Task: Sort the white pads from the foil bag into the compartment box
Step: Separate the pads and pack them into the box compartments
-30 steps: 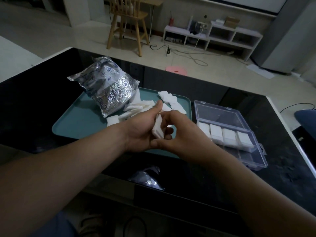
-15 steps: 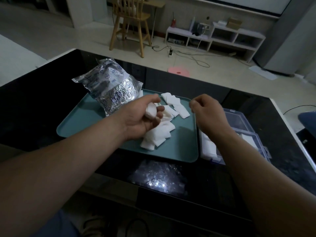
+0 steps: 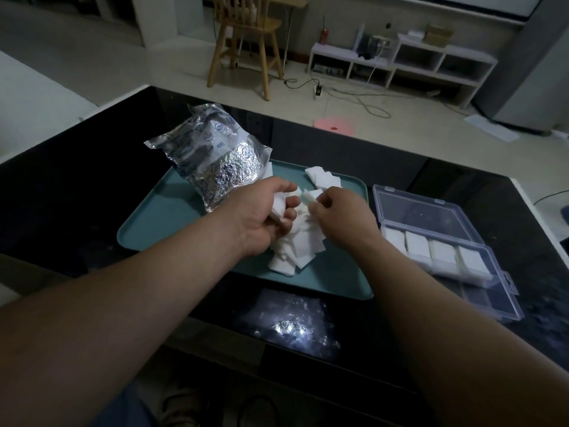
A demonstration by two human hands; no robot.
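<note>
Over tray, pads in both hands

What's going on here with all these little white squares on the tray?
A person is sorting white pads by hand. The left hand grips a bunch of pads above the teal tray, and the right hand pinches a single pad beside it. A loose pile lies on the tray next to the foil bag. The clear compartment box sits open to the right, with one row of four compartments holding filled pads.
</note>
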